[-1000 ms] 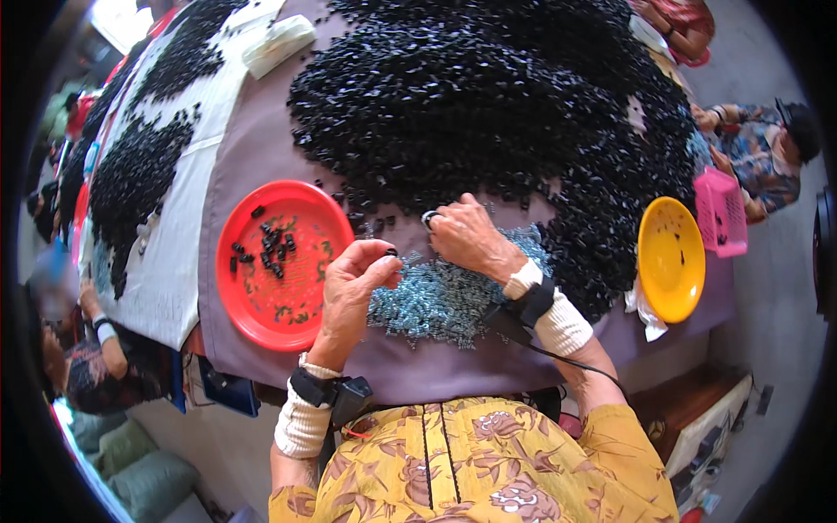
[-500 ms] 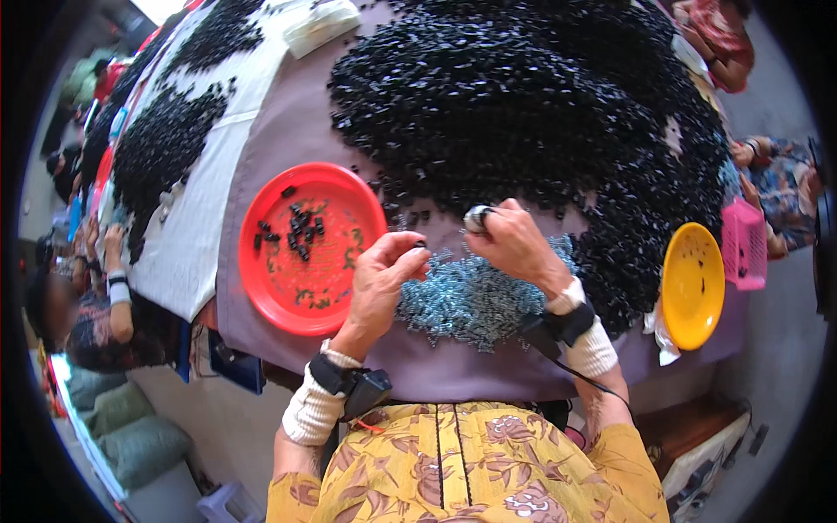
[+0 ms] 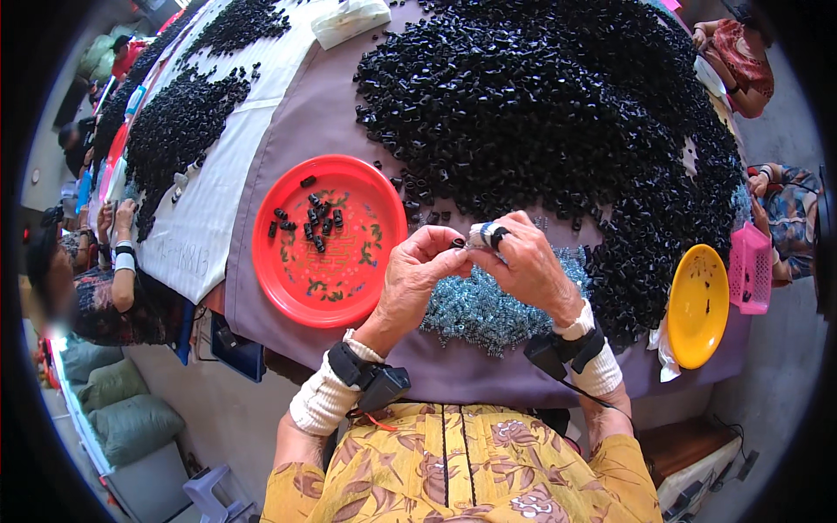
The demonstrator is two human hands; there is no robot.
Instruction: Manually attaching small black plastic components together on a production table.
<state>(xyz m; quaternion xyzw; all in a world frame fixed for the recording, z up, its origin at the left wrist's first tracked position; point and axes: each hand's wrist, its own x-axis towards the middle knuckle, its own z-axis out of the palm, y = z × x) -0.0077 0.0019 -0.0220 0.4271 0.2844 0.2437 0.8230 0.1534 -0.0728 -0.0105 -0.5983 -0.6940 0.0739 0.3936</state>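
My left hand (image 3: 413,277) pinches a small black plastic piece (image 3: 458,243) between thumb and fingertips, above the table. Against it, fingers closed, is my right hand (image 3: 530,268); whatever its fingertips hold is too small to make out. A white wrap and a black band circle one right finger. Just beneath both hands lies a heap of small bluish wire springs (image 3: 484,309). To the left, a red plate (image 3: 281,272) carries several black pieces (image 3: 321,223) like the one I hold. Beyond my hands spreads a large pile of black pieces (image 3: 514,113).
A yellow plate (image 3: 693,314) and a pink basket (image 3: 750,266) stand at the right edge of the table. White cloth (image 3: 253,131) covers the far left, with more black pieces on it. People sit at work on both sides (image 3: 122,279). Each wrist carries a strapped black device.
My right hand has come down to meet the left, and their fingertips now touch around the black piece. The whole view has shifted slightly, moving the table rightward.
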